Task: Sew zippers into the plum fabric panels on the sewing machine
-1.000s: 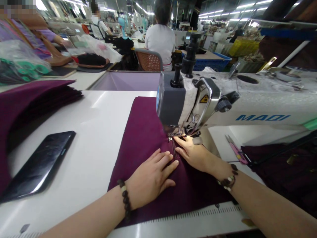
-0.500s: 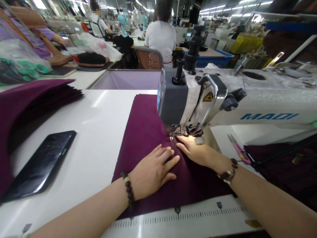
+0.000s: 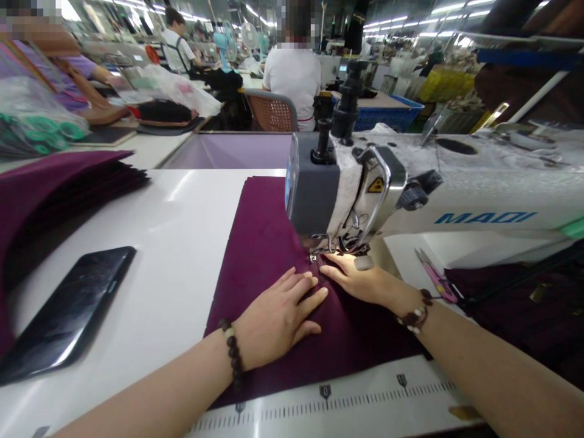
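Note:
A maroon fabric panel (image 3: 255, 243) lies flat on the white table under the head of a sewing machine (image 3: 314, 188). My left hand (image 3: 278, 316) rests flat on the panel, fingers stretched out just short of the presser foot (image 3: 312, 257). Close beside the foot, on its right, my right hand (image 3: 356, 280) presses the fabric with fingers extended; part of it is hidden behind the machine head. Between the two hands a stitched fold (image 3: 320, 274) runs towards the foot. Neither hand grips anything.
A black phone (image 3: 68, 310) lies on the left of the table (image 3: 177, 243), below a stack of maroon fabric (image 3: 68, 176). Pink-handled scissors (image 3: 438, 280) lie on the right, near more dark maroon cloth (image 3: 497, 304). A ruler strip (image 3: 347, 398) follows the front edge. Co-workers sit further back.
The camera view has shifted slightly, moving most things a little to the left. Both hands stay in nearly the same place on the fabric beside the presser foot.

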`<state>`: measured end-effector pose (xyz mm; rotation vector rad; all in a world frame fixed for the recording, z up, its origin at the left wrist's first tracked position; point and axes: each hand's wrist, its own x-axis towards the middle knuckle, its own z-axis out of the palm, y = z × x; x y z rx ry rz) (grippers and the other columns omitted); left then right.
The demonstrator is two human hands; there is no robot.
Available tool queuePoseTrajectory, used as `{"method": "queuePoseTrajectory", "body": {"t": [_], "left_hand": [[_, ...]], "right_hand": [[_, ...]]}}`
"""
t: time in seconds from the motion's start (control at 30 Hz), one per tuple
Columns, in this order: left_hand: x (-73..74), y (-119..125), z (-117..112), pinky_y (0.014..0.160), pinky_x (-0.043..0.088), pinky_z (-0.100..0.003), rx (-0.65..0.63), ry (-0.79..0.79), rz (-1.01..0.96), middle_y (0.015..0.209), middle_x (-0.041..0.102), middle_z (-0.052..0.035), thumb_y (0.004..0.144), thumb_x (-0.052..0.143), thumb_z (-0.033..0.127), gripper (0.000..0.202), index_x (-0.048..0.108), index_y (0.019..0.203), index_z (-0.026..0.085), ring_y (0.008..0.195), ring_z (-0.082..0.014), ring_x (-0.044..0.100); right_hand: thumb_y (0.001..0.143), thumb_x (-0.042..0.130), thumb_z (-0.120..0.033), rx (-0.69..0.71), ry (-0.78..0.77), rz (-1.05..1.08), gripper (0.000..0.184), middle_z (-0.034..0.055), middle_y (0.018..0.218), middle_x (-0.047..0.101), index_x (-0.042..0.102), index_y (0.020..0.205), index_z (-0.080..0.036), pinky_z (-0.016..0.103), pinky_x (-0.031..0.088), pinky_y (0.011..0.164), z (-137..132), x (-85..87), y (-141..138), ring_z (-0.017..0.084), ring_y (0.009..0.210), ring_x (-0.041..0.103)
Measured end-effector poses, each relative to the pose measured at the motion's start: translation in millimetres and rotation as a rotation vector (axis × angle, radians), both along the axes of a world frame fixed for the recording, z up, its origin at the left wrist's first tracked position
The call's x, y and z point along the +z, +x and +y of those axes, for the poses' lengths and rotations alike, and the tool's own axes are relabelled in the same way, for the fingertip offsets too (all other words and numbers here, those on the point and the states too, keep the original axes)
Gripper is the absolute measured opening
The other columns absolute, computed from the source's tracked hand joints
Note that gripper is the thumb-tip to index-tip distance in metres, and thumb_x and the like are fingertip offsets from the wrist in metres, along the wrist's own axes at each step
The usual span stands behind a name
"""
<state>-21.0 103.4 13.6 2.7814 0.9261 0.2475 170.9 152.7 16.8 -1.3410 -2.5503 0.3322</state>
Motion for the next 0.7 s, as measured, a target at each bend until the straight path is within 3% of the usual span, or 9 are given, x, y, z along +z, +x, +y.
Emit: {"method": "queuePoseTrajectory", "body": {"t": [0.33, 0.7], "left_hand": [[-5.7, -3.5, 1.5, 0.102, 0.031, -0.049, -0.027, 0.046, 0.021, 0.123, 0.048, -0.0149, 0.086, 0.046, 0.044, 0.052, 0.042, 0.127, 0.012, 0.119, -0.0276, 0.04], [-3.0, -2.7, 0.4, 0.102, 0.032, -0.048, -0.017, 0.063, 0.014, 0.122, 0.049, -0.0137, 0.085, 0.051, 0.04, 0.051, 0.042, 0.128, 0.014, 0.116, -0.0269, 0.043]], "right_hand": [[0.081, 0.057, -0.026, -0.045, -0.027, -0.104, 0.016, 0.0066, 0.097, 0.064, 0.064, 0.09, -0.015, 0.037, 0.037, 0.095, -3.9, 15.7, -8.5, 0.021, 0.098, 0.055], [0.09, 0.039, -0.02, -0.027, 0.065, -0.046, 0.024, 0.0071, 0.1, 0.063, 0.062, 0.096, -0.015, 0.034, 0.039, 0.091, -2.1, -6.7, -2.8, 0.018, 0.093, 0.056]]}}
